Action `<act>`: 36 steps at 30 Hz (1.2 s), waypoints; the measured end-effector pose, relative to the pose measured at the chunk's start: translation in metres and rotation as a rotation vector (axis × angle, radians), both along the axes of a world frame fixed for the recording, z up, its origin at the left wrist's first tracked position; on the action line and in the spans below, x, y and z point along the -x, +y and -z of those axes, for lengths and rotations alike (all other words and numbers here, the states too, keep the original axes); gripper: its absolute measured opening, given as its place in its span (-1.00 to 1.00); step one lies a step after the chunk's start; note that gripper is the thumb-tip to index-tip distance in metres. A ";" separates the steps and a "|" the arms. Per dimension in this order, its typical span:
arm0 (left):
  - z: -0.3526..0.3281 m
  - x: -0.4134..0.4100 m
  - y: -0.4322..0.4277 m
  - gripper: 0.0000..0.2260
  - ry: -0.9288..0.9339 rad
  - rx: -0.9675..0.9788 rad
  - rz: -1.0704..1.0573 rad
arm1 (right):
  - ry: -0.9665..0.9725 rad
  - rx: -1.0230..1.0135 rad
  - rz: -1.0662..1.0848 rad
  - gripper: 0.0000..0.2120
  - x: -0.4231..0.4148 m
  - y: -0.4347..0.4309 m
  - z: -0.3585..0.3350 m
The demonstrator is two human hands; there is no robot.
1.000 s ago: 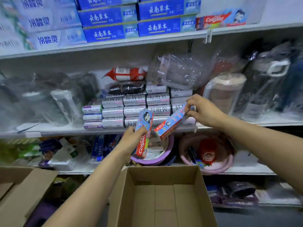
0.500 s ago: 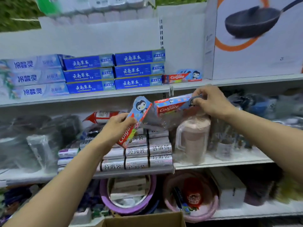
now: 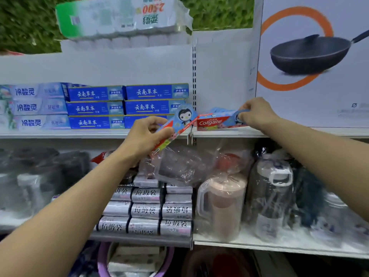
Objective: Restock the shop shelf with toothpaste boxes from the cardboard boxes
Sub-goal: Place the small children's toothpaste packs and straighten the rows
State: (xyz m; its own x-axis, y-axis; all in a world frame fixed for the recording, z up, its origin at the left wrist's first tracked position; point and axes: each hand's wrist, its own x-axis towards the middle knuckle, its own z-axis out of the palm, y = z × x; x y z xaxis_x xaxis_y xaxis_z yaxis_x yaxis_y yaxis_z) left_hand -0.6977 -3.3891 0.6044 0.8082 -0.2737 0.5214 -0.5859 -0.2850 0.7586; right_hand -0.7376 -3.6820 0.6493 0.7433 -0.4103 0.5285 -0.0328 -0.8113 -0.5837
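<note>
At the upper shelf, a Colgate box, just raised there, is pinched by the right hand and being laid down; a second box is gripped, tilted, by the left hand, still unshelved.

Cool, even light falls from above, leaving soft shadow beneath the white metal shelf board. Wide-angle bending curves the edges; the green-and-white wrapped paper-roll pack is blurred, and crinkled clear plastic wrapping glints faintly.

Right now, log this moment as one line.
left hand: grips red-and-blue cardboard toothpaste box | right hand: grips second box at white shelf
</note>
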 end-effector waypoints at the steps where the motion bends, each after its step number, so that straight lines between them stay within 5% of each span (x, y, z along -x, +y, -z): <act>1: -0.002 -0.002 -0.005 -0.80 -0.007 -0.016 0.008 | 0.024 -0.008 -0.006 -0.84 -0.007 -0.003 -0.001; 10: -0.023 -0.024 -0.051 -0.83 -0.111 -0.148 0.083 | 0.056 -0.038 -0.020 -0.84 -0.051 -0.015 0.005; 17: -0.035 -0.060 -0.093 -0.49 -0.176 -0.473 0.038 | -0.051 -0.125 -0.049 -0.61 -0.033 -0.021 0.002; 25: -0.028 -0.081 -0.129 -0.62 -0.446 -0.571 -0.116 | 0.098 -0.288 -0.104 -0.36 -0.040 -0.025 0.003; 36: -0.023 -0.091 -0.134 -0.60 -0.496 -0.690 -0.064 | 0.215 -0.576 -0.107 -0.16 -0.097 -0.038 -0.003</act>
